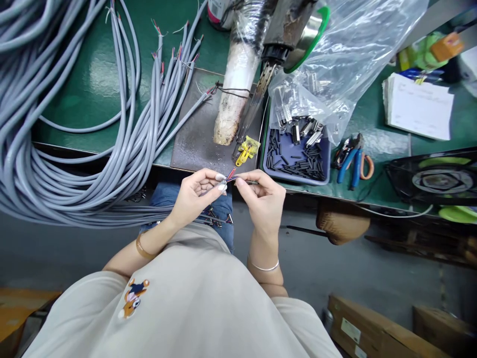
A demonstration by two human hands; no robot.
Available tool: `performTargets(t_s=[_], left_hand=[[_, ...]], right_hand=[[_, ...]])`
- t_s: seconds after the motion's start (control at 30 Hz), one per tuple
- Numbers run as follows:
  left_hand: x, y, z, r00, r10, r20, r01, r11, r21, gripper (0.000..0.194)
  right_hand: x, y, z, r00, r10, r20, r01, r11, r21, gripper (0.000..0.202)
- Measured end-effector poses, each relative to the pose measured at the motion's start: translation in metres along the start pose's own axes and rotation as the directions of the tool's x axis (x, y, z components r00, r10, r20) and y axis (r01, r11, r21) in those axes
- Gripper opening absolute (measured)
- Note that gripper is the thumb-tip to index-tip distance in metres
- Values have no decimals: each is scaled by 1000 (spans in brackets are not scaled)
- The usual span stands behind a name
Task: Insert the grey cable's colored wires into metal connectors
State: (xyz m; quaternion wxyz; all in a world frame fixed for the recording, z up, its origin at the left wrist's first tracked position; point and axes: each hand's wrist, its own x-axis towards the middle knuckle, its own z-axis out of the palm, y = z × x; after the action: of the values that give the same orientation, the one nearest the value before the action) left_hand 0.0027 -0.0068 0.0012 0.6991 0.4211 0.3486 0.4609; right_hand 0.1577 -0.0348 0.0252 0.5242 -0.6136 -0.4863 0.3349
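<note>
Just in front of the table edge, my left hand (199, 194) pinches the end of a cable between thumb and forefinger. Thin coloured wires (231, 173), red and dark ones among them, fan out from that end. My right hand (263, 199) meets it from the other side, thumb and forefinger closed on one or more of these wires. The fingertips nearly touch, so the cable end itself is mostly hidden. Beyond my hands, a yellow piece (246, 150) lies on a dark metal plate (190, 144). Finished-looking cable ends with small connectors (216, 217) rest across my lap.
A large bundle of grey cables (137, 144) covers the left side. A blue tray (296, 180) holds black tubes (294, 159) and metal shells under a plastic bag (350, 54). A white burnt-ended cylinder (234, 84), blue-handled pliers (356, 164), a paper stack (419, 107) and a black fan (436, 176) surround it.
</note>
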Motion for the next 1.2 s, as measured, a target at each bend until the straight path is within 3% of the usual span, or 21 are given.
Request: performTargets(t_s=[0.17, 0.3, 0.47, 0.63, 0.87, 1.0, 1.07, 1.13, 1.2], left_hand=[[0, -4, 1, 999, 29, -13, -29, 999, 44, 29], [0, 2, 3, 1000, 31, -4, -31, 997, 75, 30], [0, 10, 4, 996, -83, 30, 83, 996, 25, 39], [0, 10, 3, 989, -142, 32, 142, 990, 1, 42], [-2, 8, 1, 991, -109, 74, 107, 994, 22, 39], [-3, 4, -2, 996, 17, 92, -35, 980, 196, 28], [-4, 1, -4, 977, 186, 101, -210, 898, 387, 19], [-4, -2, -4, 930, 340, 137, -358, 762, 540, 13], [-6, -2, -2, 911, 389, 140, -394, 714, 579, 11]], right_hand=[[2, 1, -1, 994, 61, 88, -65, 997, 40, 7], [4, 4, 0, 991, 93, 96, -103, 990, 100, 7], [4, 6, 3, 986, 139, 94, -149, 982, 114, 10], [3, 7, 4, 984, 141, 106, -152, 982, 108, 13], [3, 9, 6, 991, 83, 109, -92, 993, 81, 12], [0, 5, 3, 992, -94, 89, 102, 991, -85, 10], [-3, 1, 1, 960, -262, 98, 279, 925, -260, 10], [-5, -4, 0, 912, -383, 148, 409, 818, -404, 12], [-6, -7, 0, 902, -398, 170, 431, 790, -436, 13]])
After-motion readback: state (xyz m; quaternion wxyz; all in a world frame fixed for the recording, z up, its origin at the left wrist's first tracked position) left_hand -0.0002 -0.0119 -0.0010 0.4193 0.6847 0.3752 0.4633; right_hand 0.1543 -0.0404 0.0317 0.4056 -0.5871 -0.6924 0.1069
